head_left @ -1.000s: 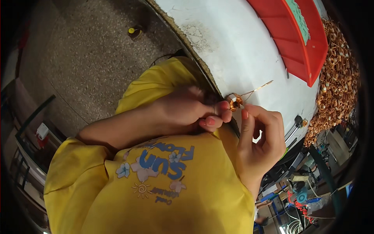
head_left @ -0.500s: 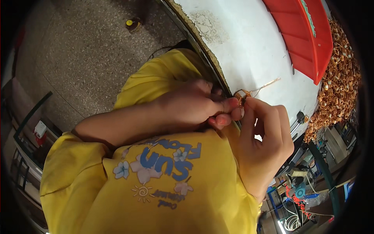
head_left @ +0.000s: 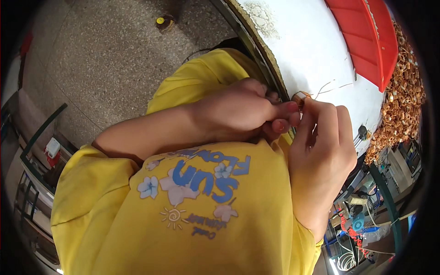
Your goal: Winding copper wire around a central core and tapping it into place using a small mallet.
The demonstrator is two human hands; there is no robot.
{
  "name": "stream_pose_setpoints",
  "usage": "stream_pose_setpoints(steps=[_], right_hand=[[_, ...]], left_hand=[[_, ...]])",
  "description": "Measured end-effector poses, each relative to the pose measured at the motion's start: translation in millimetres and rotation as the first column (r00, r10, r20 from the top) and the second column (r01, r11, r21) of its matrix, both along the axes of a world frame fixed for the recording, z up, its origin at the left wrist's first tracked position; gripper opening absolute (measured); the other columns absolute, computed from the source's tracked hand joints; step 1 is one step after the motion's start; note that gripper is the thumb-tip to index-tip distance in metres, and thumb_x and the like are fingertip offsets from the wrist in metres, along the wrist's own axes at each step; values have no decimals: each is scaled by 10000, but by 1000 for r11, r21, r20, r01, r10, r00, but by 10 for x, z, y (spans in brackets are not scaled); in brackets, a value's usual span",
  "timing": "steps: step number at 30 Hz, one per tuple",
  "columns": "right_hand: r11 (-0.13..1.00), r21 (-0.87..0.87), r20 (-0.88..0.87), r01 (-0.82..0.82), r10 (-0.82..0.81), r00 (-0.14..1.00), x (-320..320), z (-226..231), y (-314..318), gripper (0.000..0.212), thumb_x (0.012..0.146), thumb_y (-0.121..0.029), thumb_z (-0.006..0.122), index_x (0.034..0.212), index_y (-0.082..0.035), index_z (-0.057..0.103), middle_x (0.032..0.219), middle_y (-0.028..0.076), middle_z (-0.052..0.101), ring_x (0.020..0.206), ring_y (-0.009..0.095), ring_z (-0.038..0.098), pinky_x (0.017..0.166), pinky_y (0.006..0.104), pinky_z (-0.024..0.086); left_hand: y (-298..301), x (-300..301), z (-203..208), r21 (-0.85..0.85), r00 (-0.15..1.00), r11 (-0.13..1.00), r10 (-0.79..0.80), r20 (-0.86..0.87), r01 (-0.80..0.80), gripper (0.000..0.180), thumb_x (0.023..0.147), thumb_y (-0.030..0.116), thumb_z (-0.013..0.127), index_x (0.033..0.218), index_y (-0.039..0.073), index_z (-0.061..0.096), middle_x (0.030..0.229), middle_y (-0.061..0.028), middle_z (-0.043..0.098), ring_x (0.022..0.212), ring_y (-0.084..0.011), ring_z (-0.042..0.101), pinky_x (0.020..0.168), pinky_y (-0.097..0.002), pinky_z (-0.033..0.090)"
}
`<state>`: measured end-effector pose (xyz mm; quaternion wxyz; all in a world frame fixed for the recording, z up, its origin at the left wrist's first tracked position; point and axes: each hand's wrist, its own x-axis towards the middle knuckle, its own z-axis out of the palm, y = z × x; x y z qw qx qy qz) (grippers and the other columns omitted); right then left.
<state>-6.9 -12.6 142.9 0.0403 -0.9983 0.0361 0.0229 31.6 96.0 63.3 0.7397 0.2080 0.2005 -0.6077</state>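
Between my fingertips, just over the table's edge, is a small ring coil (head_left: pixel 301 96) wound with copper wire. Two thin wire ends (head_left: pixel 326 86) stick out from it over the white table, spread apart. My left hand (head_left: pixel 250 110) is closed, thumb and fingers pinching the coil from the left. From the other side, my right hand (head_left: pixel 326 133) pinches at the coil with thumb and index finger, the other fingers curled. The fingertips hide the lower part of the coil.
A red plastic bin (head_left: pixel 366 41) stands on the white table (head_left: pixel 316 50). Beyond it lies a large heap of copper coils (head_left: pixel 398 110). A bottle with a yellow cap (head_left: pixel 165 23) is on the speckled floor. Tools and cables (head_left: pixel 355 229) clutter the lower right.
The view has shifted slightly, moving the scene right and up. The wire ends, bunched together before, now spread apart. Both hands still hold the coil.
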Motion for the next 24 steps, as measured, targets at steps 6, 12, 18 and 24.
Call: stream_pose_setpoints(steps=[6, 12, 18, 24], right_hand=[[982, 189, 92, -10, -7, 996, -168, -58, -185, 294, 749, 63, 620, 1026, -35, 633, 752, 44, 588, 538, 132, 474, 497, 234, 394], [812, -166, 262, 560, -511, 819, -775, -9, -980, 372, 878, -165, 585, 1204, 0, 516, 900, 101, 602, 719, 166, 529, 647, 282, 451], [726, -158, 5, 670, -677, 736, -1220, -264, -1332, 345, 900, -236, 556, 1130, 20, 526, 938, 154, 553, 829, 251, 530, 731, 344, 449], [672, -207, 102, 711, -708, 698, -1460, -307, -1576, 296, 920, -234, 509, 1087, 9, 499, 868, 105, 522, 681, 225, 506, 623, 324, 447]], left_hand=[[-14, -42, -136, -194, 998, 979, 66, -18, -69, 113, 913, 12, 444, 857, 0, 542, 769, -59, 543, 561, -75, 408, 513, -204, 363], [5, -49, -49, -107, 990, 992, 55, -132, -69, 84, 921, 0, 437, 863, -2, 498, 889, -110, 567, 570, -68, 399, 470, -156, 305], [-22, -84, -87, -108, 988, 989, 84, -133, -98, 117, 893, -19, 462, 867, 35, 562, 849, -82, 583, 563, -71, 391, 521, -183, 309], [-20, -113, -104, -156, 987, 979, 116, -114, -133, 111, 906, -15, 438, 889, 15, 543, 864, -97, 566, 583, -84, 395, 549, -185, 326]])
